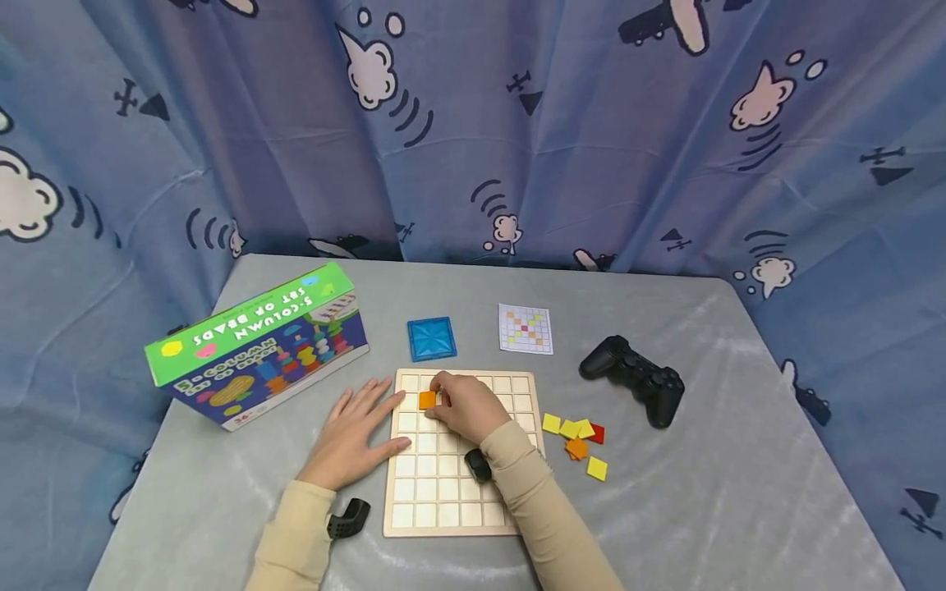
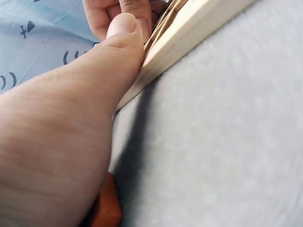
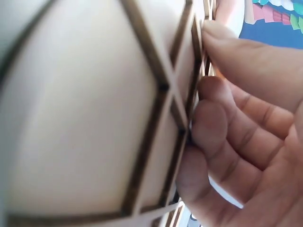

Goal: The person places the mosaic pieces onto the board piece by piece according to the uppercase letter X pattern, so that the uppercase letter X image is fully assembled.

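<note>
A wooden grid board [image 1: 424, 515] lies on the grey table, divided into square cells by raised strips. One square orange tile [image 1: 427, 400] is at a cell in its upper left. My right hand [image 1: 467, 408] reaches over the board, thumb and forefinger at the tile's right side, pinching it. In the right wrist view, the right hand's thumb [image 3: 255, 66] and curled fingertips meet the grid, with a hint of orange between them. My left hand [image 1: 353, 435] lies with fingers spread along the board's left edge; its thumb [image 2: 120, 42] touches the wooden side.
Right of the board are loose yellow tiles [image 1: 597, 469], a red tile [image 1: 598, 433] and stacked orange tiles [image 1: 576, 448]. Behind it sit a blue tray [image 1: 432, 339] and a pattern card [image 1: 525, 329]. A black game controller [image 1: 634, 377] and a toy box [image 1: 259, 349] flank it.
</note>
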`<state>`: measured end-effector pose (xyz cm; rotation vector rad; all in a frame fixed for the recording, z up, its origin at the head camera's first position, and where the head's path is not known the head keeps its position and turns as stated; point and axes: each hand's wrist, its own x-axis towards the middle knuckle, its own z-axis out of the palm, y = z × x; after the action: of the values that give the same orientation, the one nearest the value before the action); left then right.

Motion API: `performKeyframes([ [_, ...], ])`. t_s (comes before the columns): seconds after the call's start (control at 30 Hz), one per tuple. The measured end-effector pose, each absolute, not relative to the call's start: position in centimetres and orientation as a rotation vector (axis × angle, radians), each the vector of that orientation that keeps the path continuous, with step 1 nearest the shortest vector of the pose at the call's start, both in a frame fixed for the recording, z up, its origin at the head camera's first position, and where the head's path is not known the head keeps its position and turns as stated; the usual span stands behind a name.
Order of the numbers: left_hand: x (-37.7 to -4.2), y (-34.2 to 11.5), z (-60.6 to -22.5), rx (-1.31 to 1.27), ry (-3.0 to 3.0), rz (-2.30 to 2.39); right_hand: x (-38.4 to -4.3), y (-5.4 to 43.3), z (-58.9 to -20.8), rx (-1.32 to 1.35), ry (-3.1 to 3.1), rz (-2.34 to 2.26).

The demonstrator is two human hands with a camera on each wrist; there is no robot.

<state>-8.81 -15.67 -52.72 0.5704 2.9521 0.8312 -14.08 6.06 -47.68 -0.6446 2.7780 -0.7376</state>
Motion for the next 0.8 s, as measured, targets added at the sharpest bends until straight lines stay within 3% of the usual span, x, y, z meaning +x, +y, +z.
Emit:
performKeyframes([
  [0.8, -8.85, -15.66, -52.86, 0.566, 2.942, 0.855, -13.99, 5.97, -47.56, -0.634, 2.728, -0.740],
])
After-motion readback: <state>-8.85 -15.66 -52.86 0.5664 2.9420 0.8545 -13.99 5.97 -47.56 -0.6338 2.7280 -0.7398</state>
